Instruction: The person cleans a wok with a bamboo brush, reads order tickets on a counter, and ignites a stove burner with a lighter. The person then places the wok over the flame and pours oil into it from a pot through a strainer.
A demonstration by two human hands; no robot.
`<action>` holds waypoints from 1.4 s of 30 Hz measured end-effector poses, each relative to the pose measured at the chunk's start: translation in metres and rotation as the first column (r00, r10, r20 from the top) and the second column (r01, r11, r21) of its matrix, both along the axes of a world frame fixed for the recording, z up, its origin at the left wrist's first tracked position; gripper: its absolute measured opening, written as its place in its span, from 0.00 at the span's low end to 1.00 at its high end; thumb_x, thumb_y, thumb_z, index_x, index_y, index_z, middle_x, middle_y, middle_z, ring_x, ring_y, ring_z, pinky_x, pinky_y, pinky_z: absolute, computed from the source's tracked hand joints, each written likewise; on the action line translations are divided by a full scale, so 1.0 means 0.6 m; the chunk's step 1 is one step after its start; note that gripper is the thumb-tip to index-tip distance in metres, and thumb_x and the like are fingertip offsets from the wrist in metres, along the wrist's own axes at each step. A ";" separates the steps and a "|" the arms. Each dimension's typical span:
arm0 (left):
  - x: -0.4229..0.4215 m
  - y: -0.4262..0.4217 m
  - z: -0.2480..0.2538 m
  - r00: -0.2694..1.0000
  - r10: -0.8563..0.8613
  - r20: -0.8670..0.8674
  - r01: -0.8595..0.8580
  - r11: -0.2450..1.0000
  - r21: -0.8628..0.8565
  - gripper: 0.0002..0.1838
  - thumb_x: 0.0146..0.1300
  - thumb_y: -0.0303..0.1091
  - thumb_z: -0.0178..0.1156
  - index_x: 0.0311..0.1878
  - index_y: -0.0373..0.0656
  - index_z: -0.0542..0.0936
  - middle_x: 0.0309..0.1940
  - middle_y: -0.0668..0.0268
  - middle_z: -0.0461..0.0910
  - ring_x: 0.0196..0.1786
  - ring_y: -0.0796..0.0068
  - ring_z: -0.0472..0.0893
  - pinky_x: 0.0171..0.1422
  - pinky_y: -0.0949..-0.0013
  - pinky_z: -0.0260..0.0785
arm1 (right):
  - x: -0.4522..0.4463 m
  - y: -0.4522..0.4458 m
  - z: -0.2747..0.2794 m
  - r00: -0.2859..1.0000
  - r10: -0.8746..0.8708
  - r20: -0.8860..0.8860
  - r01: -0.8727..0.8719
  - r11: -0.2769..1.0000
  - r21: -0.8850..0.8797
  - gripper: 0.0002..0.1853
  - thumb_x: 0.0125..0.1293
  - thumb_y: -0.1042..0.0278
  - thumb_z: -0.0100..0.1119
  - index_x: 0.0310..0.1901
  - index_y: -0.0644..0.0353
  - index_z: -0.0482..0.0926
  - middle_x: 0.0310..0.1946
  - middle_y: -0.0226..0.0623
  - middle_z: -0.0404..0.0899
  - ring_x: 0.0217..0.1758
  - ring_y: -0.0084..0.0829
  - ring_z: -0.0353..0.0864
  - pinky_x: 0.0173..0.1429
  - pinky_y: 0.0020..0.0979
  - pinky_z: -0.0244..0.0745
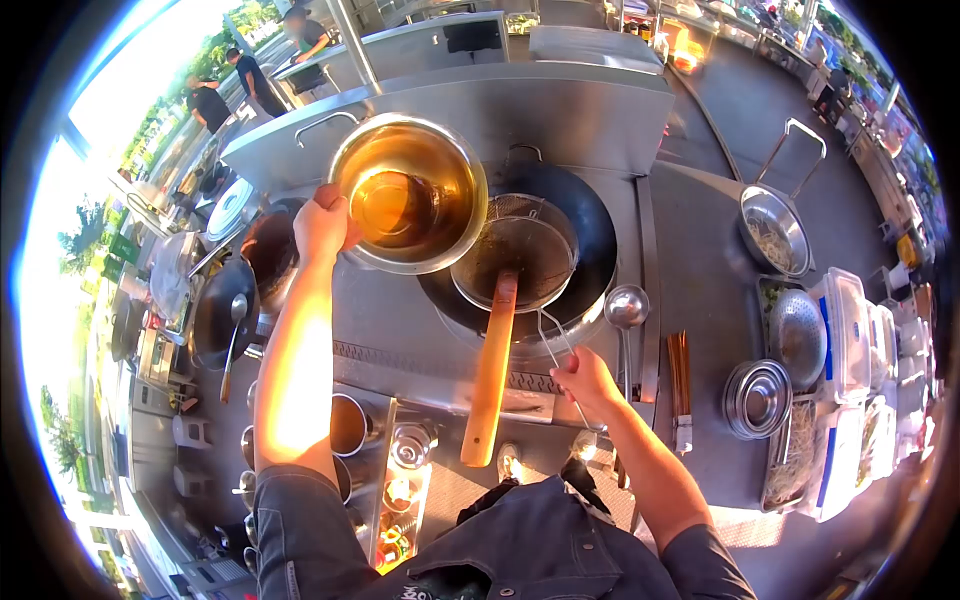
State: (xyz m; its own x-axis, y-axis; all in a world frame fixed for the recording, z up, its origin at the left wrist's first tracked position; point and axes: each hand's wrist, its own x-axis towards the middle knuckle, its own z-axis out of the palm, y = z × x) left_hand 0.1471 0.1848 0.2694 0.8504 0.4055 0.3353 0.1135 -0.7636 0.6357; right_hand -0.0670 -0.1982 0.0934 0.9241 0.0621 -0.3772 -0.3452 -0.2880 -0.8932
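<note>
My left hand [325,226] grips the left rim of a round metal bowl [455,160], which is tilted and holds amber liquid. The bowl's right edge overlaps a mesh strainer [535,245] above a dark wok [590,225] on the stove. My right hand [588,380] is closed on a thin metal handle [548,335] that runs up to the strainer. A thick wooden handle [490,385] extends from the wok area toward me. Just right of the wok lies a steel ladle [627,308].
Dark pans [222,310] and a spoon [238,308] are at the left. Rightward are bundled sticks [680,385], stacked metal bowls [757,398], a handled strainer pot [775,235] and plastic containers [845,340]. People [255,80] stand beyond the metal back panel [560,110].
</note>
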 end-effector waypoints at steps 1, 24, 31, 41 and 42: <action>0.011 0.036 -0.020 1.000 0.006 -0.002 -0.006 1.000 -0.006 0.18 0.59 0.42 0.60 0.45 0.36 0.84 0.35 0.49 0.85 0.39 0.54 0.86 0.46 0.58 0.76 | 0.001 -0.002 0.011 1.000 -0.005 -0.011 0.005 1.000 0.026 0.16 0.62 0.73 0.66 0.31 0.60 0.64 0.20 0.34 0.72 0.14 0.24 0.72 0.17 0.28 0.63; 0.002 0.093 -0.063 0.988 0.083 0.129 -0.061 0.984 -0.167 0.14 0.63 0.39 0.57 0.48 0.50 0.85 0.36 0.56 0.87 0.30 0.60 0.87 0.42 0.61 0.79 | 0.044 -0.045 0.176 0.997 -0.045 -0.062 0.047 0.998 0.032 0.16 0.64 0.75 0.61 0.30 0.54 0.60 0.19 0.26 0.64 0.14 0.17 0.60 0.18 0.22 0.51; -0.003 0.012 -0.056 0.977 -0.037 0.209 0.017 0.995 0.098 0.12 0.61 0.39 0.57 0.45 0.52 0.85 0.39 0.52 0.84 0.44 0.47 0.83 0.50 0.52 0.76 | 0.049 -0.067 0.208 0.999 -0.052 0.003 0.052 0.997 0.057 0.14 0.65 0.74 0.58 0.30 0.53 0.61 0.18 0.26 0.64 0.13 0.17 0.60 0.17 0.22 0.49; 0.050 -0.004 -0.107 0.949 -0.133 0.288 0.064 0.970 0.236 0.11 0.59 0.34 0.57 0.41 0.53 0.87 0.37 0.55 0.84 0.41 0.49 0.84 0.46 0.54 0.76 | 0.050 -0.080 0.230 0.998 -0.062 -0.007 0.062 0.998 0.024 0.15 0.65 0.73 0.59 0.30 0.52 0.60 0.18 0.26 0.64 0.13 0.17 0.59 0.17 0.22 0.49; 0.059 -0.006 -0.125 0.895 -0.159 0.416 0.069 0.972 0.224 0.11 0.59 0.34 0.57 0.40 0.52 0.87 0.37 0.56 0.84 0.40 0.49 0.84 0.45 0.54 0.76 | 0.050 -0.081 0.231 0.998 -0.056 0.000 0.056 0.998 0.024 0.15 0.65 0.73 0.58 0.30 0.52 0.60 0.18 0.26 0.64 0.13 0.17 0.59 0.17 0.22 0.49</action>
